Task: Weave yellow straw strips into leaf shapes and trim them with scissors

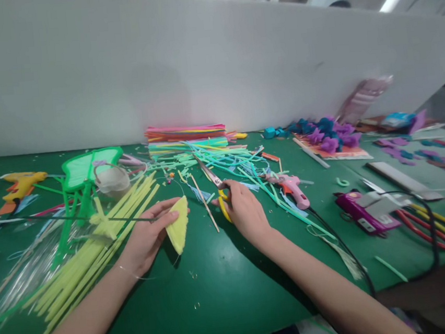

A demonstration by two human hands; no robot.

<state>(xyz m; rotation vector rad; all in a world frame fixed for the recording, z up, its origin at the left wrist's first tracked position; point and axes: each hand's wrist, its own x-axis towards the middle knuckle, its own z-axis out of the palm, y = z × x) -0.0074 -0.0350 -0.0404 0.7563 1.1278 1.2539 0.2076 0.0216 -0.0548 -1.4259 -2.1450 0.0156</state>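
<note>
At the near centre, the left hand (145, 240) is pinching an apparently already formed yellow fuzzy wedge (178, 226), the right hand (247, 206) is curling around yellow-handled scissors (224, 208), and straight yellow pipe cleaners (78, 278) are lying at left, seemingly unworked.

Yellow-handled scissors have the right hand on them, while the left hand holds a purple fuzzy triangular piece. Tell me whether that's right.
The colour is wrong: the head view shows the left hand holding a yellow fuzzy triangular piece. The right hand is on the yellow-handled scissors.
</note>
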